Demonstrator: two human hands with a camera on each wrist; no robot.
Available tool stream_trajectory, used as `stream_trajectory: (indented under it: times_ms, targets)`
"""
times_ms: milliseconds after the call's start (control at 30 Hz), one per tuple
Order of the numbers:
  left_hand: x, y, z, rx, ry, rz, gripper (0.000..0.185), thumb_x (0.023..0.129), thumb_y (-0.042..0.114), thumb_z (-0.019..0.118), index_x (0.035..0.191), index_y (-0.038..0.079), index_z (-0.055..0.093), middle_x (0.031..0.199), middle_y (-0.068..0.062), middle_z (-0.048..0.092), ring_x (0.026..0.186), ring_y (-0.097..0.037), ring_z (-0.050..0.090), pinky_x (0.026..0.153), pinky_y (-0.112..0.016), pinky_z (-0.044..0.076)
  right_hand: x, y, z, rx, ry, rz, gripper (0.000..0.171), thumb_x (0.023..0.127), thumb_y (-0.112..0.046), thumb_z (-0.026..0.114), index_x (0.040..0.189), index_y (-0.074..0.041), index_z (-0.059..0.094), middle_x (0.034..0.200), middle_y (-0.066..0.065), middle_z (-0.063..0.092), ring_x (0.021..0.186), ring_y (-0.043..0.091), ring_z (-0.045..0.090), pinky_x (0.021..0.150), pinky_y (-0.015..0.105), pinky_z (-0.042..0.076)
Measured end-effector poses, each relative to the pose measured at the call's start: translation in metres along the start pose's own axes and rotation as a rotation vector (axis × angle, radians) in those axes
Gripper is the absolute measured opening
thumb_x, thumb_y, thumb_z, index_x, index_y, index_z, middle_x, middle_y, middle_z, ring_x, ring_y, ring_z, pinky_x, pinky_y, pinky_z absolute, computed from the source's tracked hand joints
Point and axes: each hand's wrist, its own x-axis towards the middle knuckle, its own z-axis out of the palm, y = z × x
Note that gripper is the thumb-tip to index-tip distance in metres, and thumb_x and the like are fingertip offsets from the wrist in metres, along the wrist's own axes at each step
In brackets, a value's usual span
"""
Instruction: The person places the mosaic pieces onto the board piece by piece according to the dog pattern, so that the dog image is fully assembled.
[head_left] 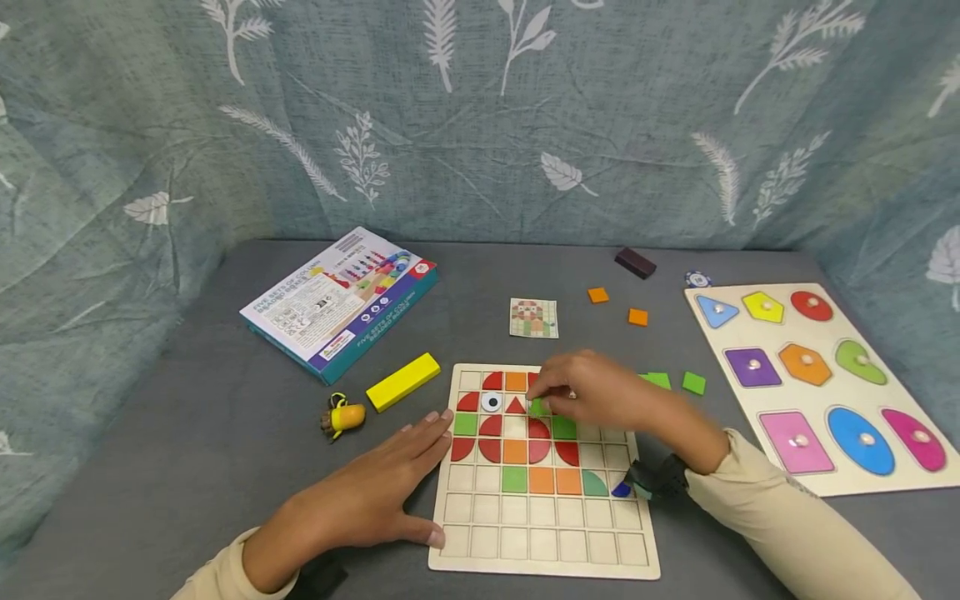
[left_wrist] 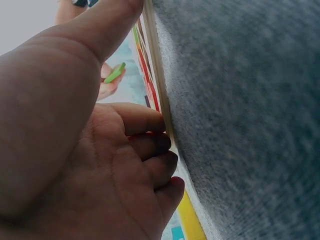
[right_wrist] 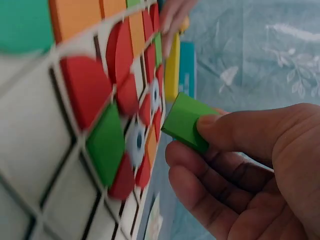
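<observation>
While the right hand (head_left: 600, 393) pinches a green square tile (right_wrist: 184, 121) betw. thumb and fingertips, it hovers just above the upper rows of the wooden grid board (head_left: 540, 550). In the head view the tile is mostly hidden under the fingers; the right wrist view shows it clearly: flat, bright green, thick-edged, tilted. The left hand (head_left: 375, 496) lies flat on the grey table (head_left: 187, 433), fingers straight and holding nothing, fingertips against the board's left edge. The left wrist view is mostly palm, w/ only a sliver of board showing. On the board approx. 4 green squares, 4 orange squares and several red rounded pieces are set, though the hand covers some cells. Off the board to the right lie 2 loose green tiles (head_left: 693, 382) and, farther back, 2 orange tiles (head_left: 637, 317).
</observation>
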Motion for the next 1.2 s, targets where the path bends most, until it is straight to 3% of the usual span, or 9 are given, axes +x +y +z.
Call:
stream_trajectory:
  times_ms: [300, 533, 667, 1200]
  targets:
    - [-0.001, 0.0, 0.0, 0.004, 0.003, 0.007, 0.108, 0.075, 0.062, 0.072, 0.155, 0.008, 0.023, 0.163, -0.001, 0.004, 0.147, -0.02, 0.005, 0.117, -0.046, 0.013, 0.005, -0.017, 0.014, 0.014, -0.086, -0.015, 0.017, 0.088, 0.001, 0.069, 0.102, -0.006, 0.076, 0.097, -0.004, 0.07, 0.086, 0.006, 0.06, 0.078, 0.023, 0.053]
    - [-0.002, 0.0, 0.0, -0.005, 0.009, 0.012, 0.108, 0.075, 0.062, 0.072, 0.155, 0.008, 0.024, 0.163, -0.001, 0.005, 0.147, -0.02, 0.005, 0.117, -0.046, 0.013, 0.005, -0.025, 0.022, 0.188, -0.151, -0.032, 0.018, 0.09, 0.001, 0.065, 0.103, -0.007, 0.075, 0.084, -0.01, 0.062, 0.073, 0.004, 0.052, 0.066, 0.021, 0.05]
    - [-0.002, 0.001, -0.001, -0.013, 0.01, 0.009, 0.108, 0.075, 0.062, 0.072, 0.155, 0.007, 0.024, 0.163, -0.001, 0.005, 0.147, -0.02, 0.005, 0.117, -0.046, 0.013, 0.003, -0.028, 0.028, 0.244, -0.197, -0.008, 0.018, 0.09, -0.001, 0.067, 0.105, -0.008, 0.075, 0.085, -0.013, 0.063, 0.074, 0.003, 0.053, 0.067, 0.021, 0.05]
    - [-0.001, 0.0, -0.001, 0.001, 0.009, 0.002, 0.109, 0.074, 0.064, 0.071, 0.155, 0.008, 0.024, 0.163, -0.001, 0.005, 0.147, -0.02, 0.005, 0.117, -0.046, 0.013, -0.002, -0.04, 0.046, 0.256, -0.279, -0.083, 0.015, 0.089, -0.003, 0.07, 0.1, -0.012, 0.074, 0.084, -0.015, 0.059, 0.075, -0.002, 0.051, 0.066, 0.017, 0.048]
